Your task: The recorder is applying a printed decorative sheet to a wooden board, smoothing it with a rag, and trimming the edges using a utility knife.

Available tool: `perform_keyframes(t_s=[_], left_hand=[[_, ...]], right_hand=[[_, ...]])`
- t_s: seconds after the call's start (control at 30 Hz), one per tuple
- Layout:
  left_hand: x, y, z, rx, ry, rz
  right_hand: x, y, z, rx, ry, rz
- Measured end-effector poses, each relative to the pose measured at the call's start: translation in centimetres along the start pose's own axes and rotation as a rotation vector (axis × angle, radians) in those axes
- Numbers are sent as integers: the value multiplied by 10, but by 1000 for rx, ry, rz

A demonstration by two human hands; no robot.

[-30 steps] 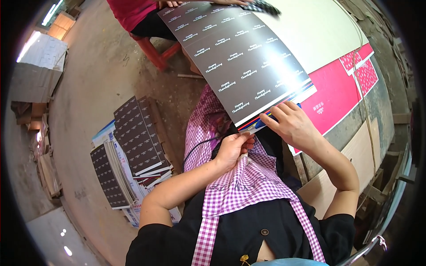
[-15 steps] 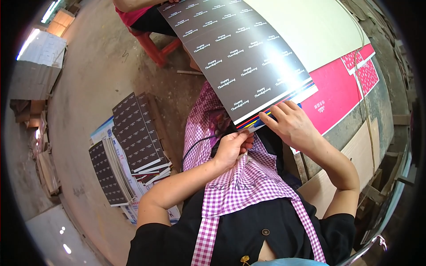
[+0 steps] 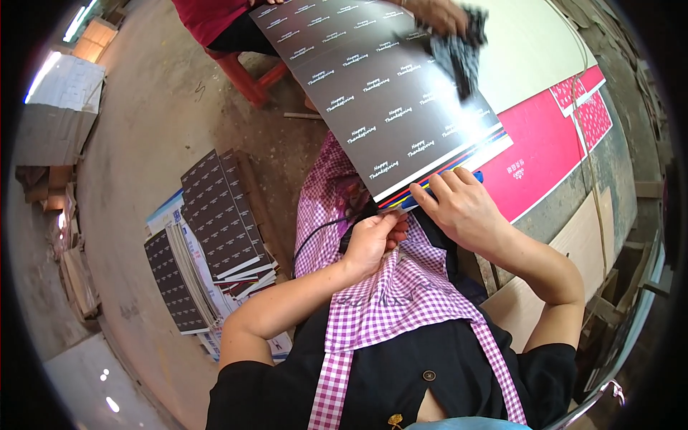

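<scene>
A large dark sheet (image 3: 358, 93) with rows of white lettering lies across the table toward my lap. Coloured stripes and a white margin run along its near edge. My left hand (image 3: 374, 239) is closed in a pinch at the sheet's near left corner. My right hand (image 3: 464, 209) lies over the near edge, its fingers bent round a slim blue-handled tool (image 3: 479, 177). One blue end sticks out past the knuckles; a pale tip shows near my left fingers, and its exact kind is hard to make out. A checked apron (image 3: 401, 294) covers my lap below.
Across the table, another person's hand (image 3: 441, 13) presses a dark checked cloth (image 3: 462, 54) on the sheet. Pink printed sheets (image 3: 537, 165) and a cream board (image 3: 516, 50) lie to the right. Stacked dark sheets (image 3: 218, 208) stand at left, near a red stool (image 3: 244, 79).
The other person's hand has come in from the top with a dark cloth, blurred by motion. The sheet has shifted slightly left. My right hand has slid a little left; my left hand barely moved.
</scene>
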State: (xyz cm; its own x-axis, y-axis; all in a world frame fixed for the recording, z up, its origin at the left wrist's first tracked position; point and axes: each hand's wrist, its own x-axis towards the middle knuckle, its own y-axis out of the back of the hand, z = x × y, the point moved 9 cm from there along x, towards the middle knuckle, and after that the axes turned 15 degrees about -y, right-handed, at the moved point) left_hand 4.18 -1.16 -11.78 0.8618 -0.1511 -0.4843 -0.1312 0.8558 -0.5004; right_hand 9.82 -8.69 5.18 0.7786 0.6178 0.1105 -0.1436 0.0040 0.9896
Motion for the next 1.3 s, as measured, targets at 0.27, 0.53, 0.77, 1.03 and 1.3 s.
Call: perform_keyframes(t_s=[0.27,0.53,0.77,1.03,1.3], left_hand=[[-4,2,1,-17,33,13],[-13,4,2,22,72,8],[-16,-1,2,60,101,-26],[-17,-1,3,107,93,-53],[-19,-3,7,111,64,-48]], right_hand=[[3,-5,-3,28,35,35],[-4,-9,5,121,12,-102],[-9,-5,14,196,25,-98],[-8,-8,18,236,18,-163],[-3,-7,8,192,40,-66]])
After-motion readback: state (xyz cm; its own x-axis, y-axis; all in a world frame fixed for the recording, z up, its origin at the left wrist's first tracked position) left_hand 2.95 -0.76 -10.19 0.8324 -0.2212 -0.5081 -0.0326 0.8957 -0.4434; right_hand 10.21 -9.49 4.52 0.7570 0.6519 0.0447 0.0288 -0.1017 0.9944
